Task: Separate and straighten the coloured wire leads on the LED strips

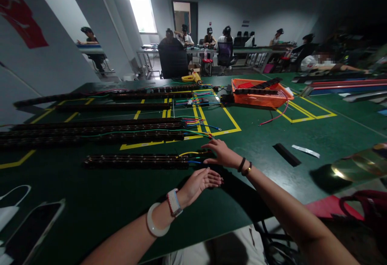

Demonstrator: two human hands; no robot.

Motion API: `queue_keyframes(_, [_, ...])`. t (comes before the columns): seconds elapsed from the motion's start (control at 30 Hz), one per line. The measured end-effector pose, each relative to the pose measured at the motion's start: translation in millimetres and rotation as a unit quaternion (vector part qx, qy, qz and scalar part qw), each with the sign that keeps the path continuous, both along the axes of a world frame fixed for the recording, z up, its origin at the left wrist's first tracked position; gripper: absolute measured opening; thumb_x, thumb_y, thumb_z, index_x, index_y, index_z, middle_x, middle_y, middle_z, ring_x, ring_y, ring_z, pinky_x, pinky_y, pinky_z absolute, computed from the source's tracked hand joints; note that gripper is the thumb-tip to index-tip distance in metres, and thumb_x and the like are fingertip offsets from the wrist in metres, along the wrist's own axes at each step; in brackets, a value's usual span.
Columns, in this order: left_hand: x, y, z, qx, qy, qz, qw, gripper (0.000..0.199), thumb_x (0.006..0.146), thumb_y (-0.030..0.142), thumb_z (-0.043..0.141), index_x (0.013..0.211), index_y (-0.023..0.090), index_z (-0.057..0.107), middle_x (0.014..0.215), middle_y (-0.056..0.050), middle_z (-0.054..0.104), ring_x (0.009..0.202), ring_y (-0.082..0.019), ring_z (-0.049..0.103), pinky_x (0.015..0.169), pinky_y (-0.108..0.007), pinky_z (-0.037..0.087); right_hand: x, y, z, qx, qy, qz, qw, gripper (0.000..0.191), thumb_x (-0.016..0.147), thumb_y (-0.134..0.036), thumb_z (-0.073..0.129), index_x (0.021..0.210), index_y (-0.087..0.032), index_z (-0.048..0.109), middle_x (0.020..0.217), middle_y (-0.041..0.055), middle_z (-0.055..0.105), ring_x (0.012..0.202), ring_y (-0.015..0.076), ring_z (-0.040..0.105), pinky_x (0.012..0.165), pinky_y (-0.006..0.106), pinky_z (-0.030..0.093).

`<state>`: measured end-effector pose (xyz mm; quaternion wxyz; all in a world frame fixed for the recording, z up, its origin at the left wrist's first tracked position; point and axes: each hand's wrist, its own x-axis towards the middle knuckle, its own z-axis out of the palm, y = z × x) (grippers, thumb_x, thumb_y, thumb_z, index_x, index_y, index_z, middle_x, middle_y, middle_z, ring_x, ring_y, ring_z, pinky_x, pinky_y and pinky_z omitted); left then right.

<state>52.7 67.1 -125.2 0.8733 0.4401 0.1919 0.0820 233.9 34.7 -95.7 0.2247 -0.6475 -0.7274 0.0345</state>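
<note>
A black cable drag chain (136, 161) lies flat in front of me, with a yellow wire (189, 153), a blue wire (195, 162) and a green one coming out of its right end. My right hand (224, 154) hovers at those wire ends, fingers spread and nothing visibly held; whether it touches a wire I cannot tell. Just below and nearer to me, my left hand (198, 184) is turned palm sideways with its fingers stretched out and bare. Beyond both hands lies a bundle of similar cable chains (99, 130) with coloured wires at its right end.
An orange basket (256, 100) with chain pieces stands at the back, near a yellow heat gun (193, 78). Right of my hands are a black strip (286, 154), a white strip (306, 151) and a clear bottle (359, 163). A phone (33, 232) lies front left. People sit behind.
</note>
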Motion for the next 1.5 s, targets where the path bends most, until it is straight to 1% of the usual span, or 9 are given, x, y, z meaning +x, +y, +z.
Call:
queue_keyframes(0.13, [-0.5, -0.3, -0.3, -0.005, 0.0, -0.002, 1.0, 0.039, 0.083, 0.044, 0.051, 0.091, 0.007, 0.062, 0.094, -0.019, 0.068, 0.086, -0.022, 0.066, 0.085, -0.034, 0.049, 3.0, 20.4, -8.7, -0.053, -0.042, 0.06, 0.996, 0.056, 0.069, -0.052, 0.07, 0.115, -0.02, 0.059, 0.107, 0.0091, 0.057, 0.098, 0.0227, 0.05, 0.086, 0.036, 0.036])
queue_keyframes(0.33, [1.2, 1.8, 0.1, -0.065, -0.005, 0.03, 0.997, 0.034, 0.085, 0.038, 0.048, 0.098, 0.009, 0.06, 0.102, -0.018, 0.066, 0.093, -0.023, 0.064, 0.093, -0.038, 0.046, 4.3, 27.9, -10.7, -0.107, -0.054, 0.129, 0.984, 0.024, 0.08, -0.04, 0.063, 0.083, -0.016, 0.065, 0.08, 0.0031, 0.061, 0.081, 0.0157, 0.052, 0.077, 0.029, 0.033])
queue_keyframes(0.47, [3.4, 4.6, -4.3, -0.124, -0.013, 0.039, 0.991, 0.044, 0.088, 0.045, 0.039, 0.11, 0.011, 0.055, 0.114, -0.018, 0.061, 0.106, -0.023, 0.059, 0.107, -0.042, 0.036, -3.3, 21.9, -6.0, -0.074, -0.078, 0.122, 0.987, 0.017, 0.084, -0.033, 0.06, 0.079, -0.018, 0.066, 0.076, 0.0012, 0.061, 0.076, 0.0135, 0.05, 0.078, 0.03, 0.031])
queue_keyframes(0.57, [5.4, 4.1, -7.3, -0.143, -0.026, 0.087, 0.986, 0.042, 0.087, 0.045, 0.042, 0.112, 0.014, 0.054, 0.118, -0.015, 0.06, 0.109, -0.021, 0.058, 0.11, -0.041, 0.033, -13.2, 15.5, -1.2, -0.028, -0.138, 0.114, 0.984, 0.02, 0.086, -0.032, 0.056, 0.074, -0.018, 0.065, 0.075, 0.001, 0.06, 0.075, 0.0141, 0.048, 0.079, 0.031, 0.031])
queue_keyframes(0.77, [7.1, 0.4, -9.2, -0.161, -0.066, 0.191, 0.966, 0.017, 0.086, 0.031, 0.053, 0.096, 0.018, 0.057, 0.103, -0.006, 0.065, 0.098, -0.014, 0.061, 0.1, -0.033, 0.045, -39.9, -1.3, -2.4, 0.036, -0.307, 0.097, 0.946, 0.018, 0.089, -0.017, 0.047, 0.08, -0.015, 0.063, 0.081, 0.0063, 0.058, 0.078, 0.0188, 0.046, 0.078, 0.036, 0.034])
queue_keyframes(0.93, [7.2, 3.1, -18.5, -0.175, -0.033, 0.236, 0.955, 0.008, 0.086, 0.024, 0.054, 0.092, 0.021, 0.058, 0.094, 0.0, 0.064, 0.083, -0.008, 0.061, 0.085, -0.024, 0.051, -59.0, -15.0, -16.2, 0.061, -0.333, 0.07, 0.938, 0.021, 0.085, -0.011, 0.048, 0.099, -0.008, 0.063, 0.093, 0.0108, 0.059, 0.085, 0.0217, 0.047, 0.09, 0.037, 0.036])
queue_keyframes(1.13, [8.5, 4.0, -15.8, -0.175, -0.045, 0.216, 0.96, 0.017, 0.084, 0.035, 0.057, 0.093, 0.021, 0.058, 0.093, 0.0, 0.065, 0.082, -0.009, 0.061, 0.086, -0.024, 0.05, -51.0, -30.9, -13.3, 0.077, -0.234, 0.039, 0.968, 0.038, 0.088, -0.023, 0.048, 0.125, -0.013, 0.049, 0.117, 0.0124, 0.053, 0.106, 0.0231, 0.045, 0.098, 0.041, 0.031])
queue_keyframes(1.3, [6.4, 3.8, -8.9, -0.148, -0.063, 0.162, 0.974, 0.031, 0.084, 0.044, 0.053, 0.094, 0.015, 0.06, 0.102, -0.007, 0.065, 0.094, -0.015, 0.062, 0.094, -0.029, 0.049, -37.1, -53.6, -5.9, 0.087, -0.151, -0.064, 0.983, 0.022, 0.089, -0.035, 0.051, 0.102, -0.018, 0.058, 0.1, 0.0084, 0.056, 0.094, 0.0209, 0.047, 0.091, 0.038, 0.033])
queue_keyframes(1.5, [5.1, 4.1, -9.8, -0.126, -0.071, 0.143, 0.979, 0.039, 0.082, 0.052, 0.052, 0.094, 0.015, 0.06, 0.11, -0.01, 0.063, 0.106, -0.017, 0.059, 0.101, -0.031, 0.045, -44.4, -68.1, -20.7, 0.088, -0.198, -0.072, 0.973, 0.019, 0.087, -0.037, 0.055, 0.093, -0.02, 0.06, 0.091, 0.0072, 0.056, 0.087, 0.0205, 0.046, 0.088, 0.038, 0.032])
